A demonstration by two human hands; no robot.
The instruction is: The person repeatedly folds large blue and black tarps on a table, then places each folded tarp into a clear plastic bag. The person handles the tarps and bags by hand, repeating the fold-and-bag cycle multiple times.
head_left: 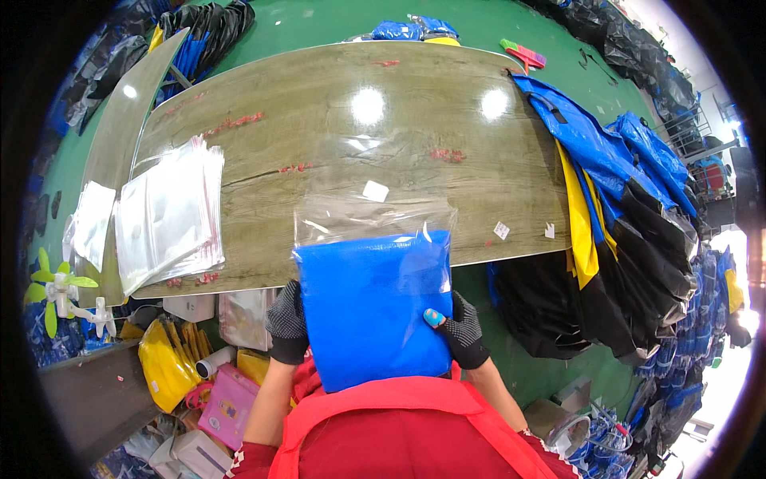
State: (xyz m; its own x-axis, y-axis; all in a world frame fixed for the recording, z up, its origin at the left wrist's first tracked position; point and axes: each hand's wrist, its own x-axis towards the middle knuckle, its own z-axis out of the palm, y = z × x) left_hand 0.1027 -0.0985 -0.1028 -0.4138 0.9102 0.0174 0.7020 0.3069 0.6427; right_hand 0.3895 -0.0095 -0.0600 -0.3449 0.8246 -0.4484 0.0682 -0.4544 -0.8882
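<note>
A flat, folded blue sheet (371,307) lies inside a clear plastic bag (375,217), whose loose upper end reaches over the table's near edge. My left hand (288,321), in a dark dotted glove, grips the left side of this bundle, its fingers mostly behind it. On the right side, my right hand (463,326) holds on with the thumb pressed on the front; the thumb has a light blue tip and its fingers go out of sight behind. The bundle leans close to my body, tilted up against the table edge.
The wood-patterned table (319,128) spreads ahead. A stack of clear bags (169,215) lies on its left. Blue, black and yellow covers (606,199) drape off its right end. A small green fan (60,289) stands at far left, above yellow packets (167,367) and a pink case (227,405).
</note>
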